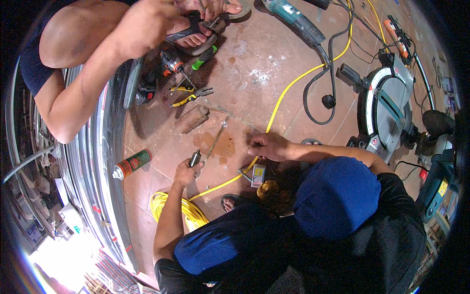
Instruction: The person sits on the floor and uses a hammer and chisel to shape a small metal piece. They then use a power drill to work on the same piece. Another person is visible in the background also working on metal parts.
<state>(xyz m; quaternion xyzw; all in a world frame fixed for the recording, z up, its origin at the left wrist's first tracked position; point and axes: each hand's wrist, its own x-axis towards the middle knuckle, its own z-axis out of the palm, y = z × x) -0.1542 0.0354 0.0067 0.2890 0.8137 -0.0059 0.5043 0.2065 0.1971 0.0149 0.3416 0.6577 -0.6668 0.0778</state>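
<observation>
My left hand [185, 172] is wrapped round a short, dark, shiny cylinder [195, 158], held just above the floor. To its right my right hand [268, 146] hangs with curled fingers over a yellow cable [272, 120]; whatever it may grip is hidden. Below that hand stands a small white and yellow box [258, 175], with a yellowish-brown crumpled thing [272, 192] beside it. A red and green spray can [132, 164] lies left of my left hand. Ahead are a brown block [194, 119] and a thin rod [216, 139] on a damp patch.
Another person's arm [93, 88] and sandalled foot reach in at the far left, near a drill [172, 62] and yellow-handled pliers [192, 97]. An angle grinder [296, 22] lies far ahead, a mitre saw [389, 110] at right. Long metal profiles [100, 186] line the left.
</observation>
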